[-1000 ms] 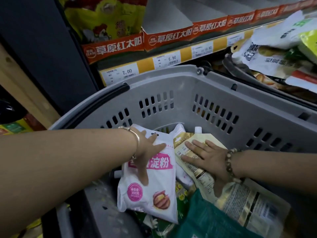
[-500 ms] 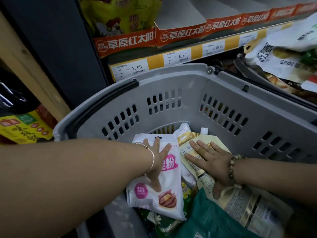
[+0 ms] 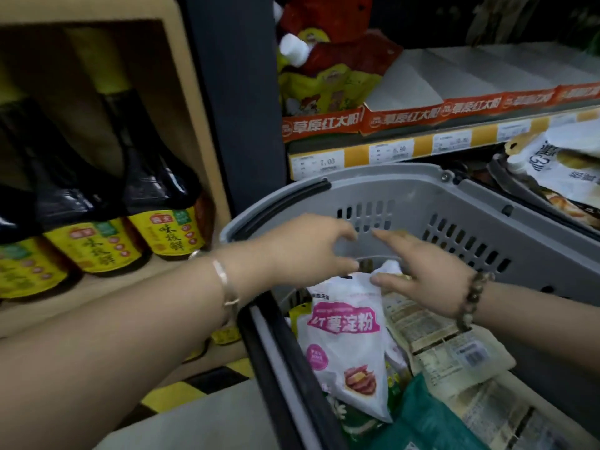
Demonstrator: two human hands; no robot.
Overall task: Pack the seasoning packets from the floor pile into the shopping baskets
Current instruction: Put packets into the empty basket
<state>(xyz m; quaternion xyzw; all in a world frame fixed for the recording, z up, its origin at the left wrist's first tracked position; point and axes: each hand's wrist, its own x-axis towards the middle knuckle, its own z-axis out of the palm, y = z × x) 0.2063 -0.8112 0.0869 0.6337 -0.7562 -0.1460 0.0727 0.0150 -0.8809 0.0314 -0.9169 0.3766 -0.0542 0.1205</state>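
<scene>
Grey basket (image 3: 406, 190), white-and-pink packet (image 3: 350, 345)

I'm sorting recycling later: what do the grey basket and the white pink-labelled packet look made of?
Grey basket: rigid moulded plastic, matte, judging by its slotted walls and rounded rim. White packet: probably thin plastic film, slightly glossy; it creases and sags softly.

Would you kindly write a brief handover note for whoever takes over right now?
Left hand: over the basket, fingers loosely curled, holding nothing.
Right hand: fingers straight, thumb by the top of the white packet, gripping nothing.
Done: the white packet, beige packets and a green packet lie in the basket.
Left: floor pile is out of view; amount remaining unknown.
</scene>
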